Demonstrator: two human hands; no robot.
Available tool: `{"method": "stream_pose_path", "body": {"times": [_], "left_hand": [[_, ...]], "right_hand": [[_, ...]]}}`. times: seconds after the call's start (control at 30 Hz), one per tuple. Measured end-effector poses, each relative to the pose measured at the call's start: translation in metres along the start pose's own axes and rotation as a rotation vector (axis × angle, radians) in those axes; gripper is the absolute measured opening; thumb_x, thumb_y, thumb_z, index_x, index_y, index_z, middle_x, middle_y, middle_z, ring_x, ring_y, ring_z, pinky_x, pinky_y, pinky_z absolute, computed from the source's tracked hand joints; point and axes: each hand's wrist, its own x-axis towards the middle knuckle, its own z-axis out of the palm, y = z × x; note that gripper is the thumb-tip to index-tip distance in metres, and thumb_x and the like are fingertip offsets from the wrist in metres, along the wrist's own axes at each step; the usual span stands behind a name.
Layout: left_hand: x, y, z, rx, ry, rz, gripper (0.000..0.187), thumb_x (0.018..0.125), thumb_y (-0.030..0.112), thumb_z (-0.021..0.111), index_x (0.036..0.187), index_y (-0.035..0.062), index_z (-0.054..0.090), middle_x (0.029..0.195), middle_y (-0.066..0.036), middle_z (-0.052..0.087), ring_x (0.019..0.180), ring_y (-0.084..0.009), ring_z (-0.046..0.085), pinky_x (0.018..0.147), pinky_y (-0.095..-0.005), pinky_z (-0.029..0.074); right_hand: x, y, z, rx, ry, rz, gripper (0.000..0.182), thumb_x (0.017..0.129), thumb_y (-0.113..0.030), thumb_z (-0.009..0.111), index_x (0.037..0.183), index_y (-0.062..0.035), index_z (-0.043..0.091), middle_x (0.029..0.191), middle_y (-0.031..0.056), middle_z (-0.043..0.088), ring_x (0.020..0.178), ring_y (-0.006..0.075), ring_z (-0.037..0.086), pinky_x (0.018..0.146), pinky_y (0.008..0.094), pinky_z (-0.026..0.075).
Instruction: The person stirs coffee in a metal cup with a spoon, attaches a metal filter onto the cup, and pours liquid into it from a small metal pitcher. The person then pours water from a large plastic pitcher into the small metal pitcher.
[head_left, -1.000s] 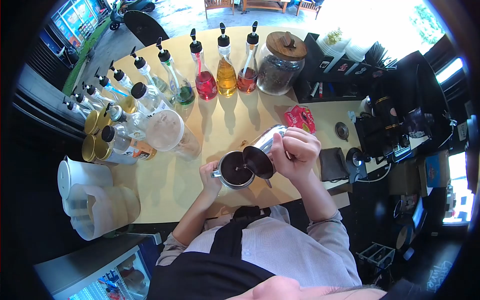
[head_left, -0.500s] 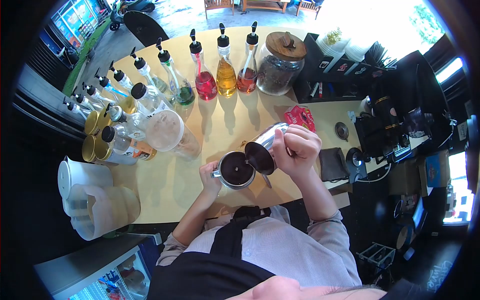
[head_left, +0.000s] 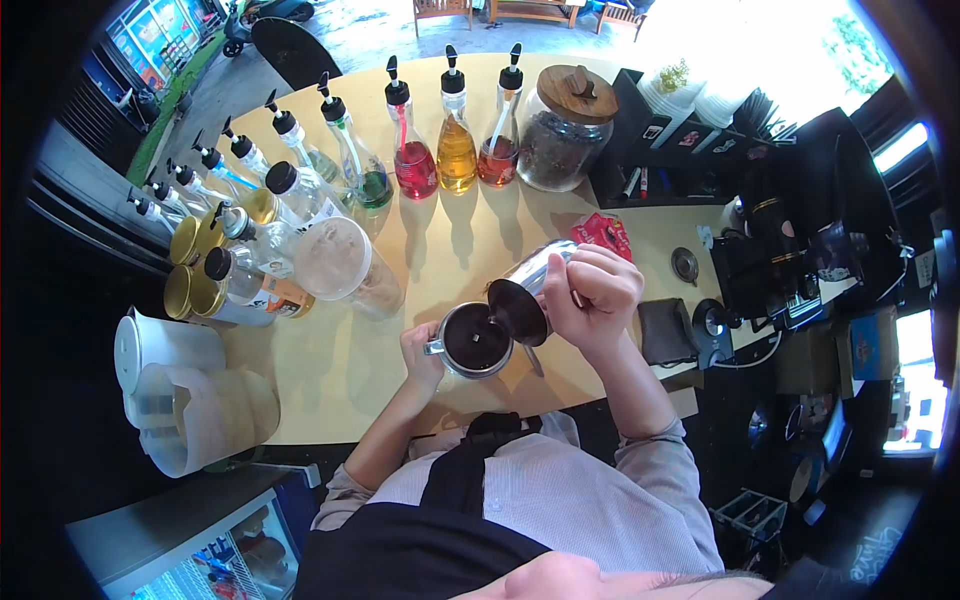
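Observation:
My left hand [head_left: 422,358] is closed around the handle of a metal mug [head_left: 433,348] standing on the counter. Dark liquid [head_left: 468,345] fills much of the mug, with a small pale spot on its surface. Gripped in my right hand [head_left: 598,300] is a shiny metal pitcher [head_left: 538,268], tilted to the left so that its mouth overlaps the mug's right rim. The pitcher's inside looks dark; I cannot make out a clear stream at its lip. A thin metal piece [head_left: 534,362], perhaps a spoon handle, lies just right of the mug.
Pump bottles of coloured syrup [head_left: 414,170] line the counter's far and left edges. A lidded plastic container [head_left: 335,260] stands left of the mug, a wooden-lidded glass jar [head_left: 565,140] at the back. A red packet [head_left: 603,236] and folded dark cloth [head_left: 667,332] lie to the right.
The view has shifted very slightly. Both hands, the mug and the tilted pitcher keep nearly the same positions.

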Motion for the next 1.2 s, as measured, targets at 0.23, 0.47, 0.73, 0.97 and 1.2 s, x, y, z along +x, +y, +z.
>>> {"method": "stream_pose_path", "body": {"times": [0.23, 0.47, 0.73, 0.97, 1.2], "left_hand": [[0.000, -0.015, -0.013, -0.006, -0.087, -0.042, 0.055, 0.088, 0.038, 0.034, 0.059, -0.0053, 0.051, 0.053, -0.002, 0.048, 0.049, -0.0084, 0.041, 0.045, -0.0256, 0.029], [-0.002, -0.022, -0.009, -0.116, -0.039, -0.054, 0.055, 0.087, 0.039, 0.035, 0.061, -0.0060, 0.053, 0.053, -0.003, 0.050, 0.049, -0.0086, 0.043, 0.045, -0.0253, 0.029], [-0.001, -0.028, -0.013, -0.044, -0.067, -0.031, 0.053, 0.088, 0.036, 0.034, 0.058, -0.0040, 0.050, 0.051, -0.002, 0.046, 0.048, -0.0081, 0.040, 0.044, -0.0258, 0.027], [-0.002, -0.028, -0.010, -0.075, -0.024, -0.021, 0.051, 0.088, 0.036, 0.035, 0.055, -0.0018, 0.044, 0.051, -0.001, 0.042, 0.048, -0.0081, 0.036, 0.044, -0.0268, 0.024], [-0.001, -0.019, -0.008, -0.136, -0.031, -0.037, 0.048, 0.088, 0.035, 0.038, 0.053, 0.0018, 0.034, 0.052, -0.001, 0.039, 0.050, -0.0080, 0.034, 0.045, -0.0267, 0.025]], "right_hand": [[0.003, -0.004, 0.002, 0.046, -0.002, -0.015, 0.034, 0.070, 0.008, 0.058, 0.044, -0.0021, 0.038, 0.043, 0.0047, 0.032, 0.035, 0.0160, 0.032, 0.039, 0.0272, 0.024], [0.004, -0.008, 0.001, 0.018, -0.002, -0.023, 0.037, 0.066, 0.006, 0.062, 0.044, -0.0059, 0.034, 0.042, 0.0041, 0.034, 0.033, 0.0178, 0.035, 0.037, 0.0281, 0.027], [0.001, -0.008, -0.001, 0.023, -0.002, -0.027, 0.037, 0.066, 0.005, 0.061, 0.044, -0.0061, 0.034, 0.042, 0.0040, 0.035, 0.033, 0.0183, 0.034, 0.037, 0.0278, 0.028], [0.002, -0.008, -0.006, 0.002, -0.010, -0.027, 0.038, 0.066, 0.006, 0.061, 0.044, -0.0062, 0.034, 0.042, 0.0042, 0.034, 0.033, 0.0186, 0.034, 0.037, 0.0275, 0.028], [0.003, -0.005, -0.009, -0.020, -0.009, -0.031, 0.038, 0.066, 0.006, 0.062, 0.044, -0.0059, 0.033, 0.042, 0.0040, 0.032, 0.034, 0.0182, 0.034, 0.037, 0.0275, 0.028]]}}
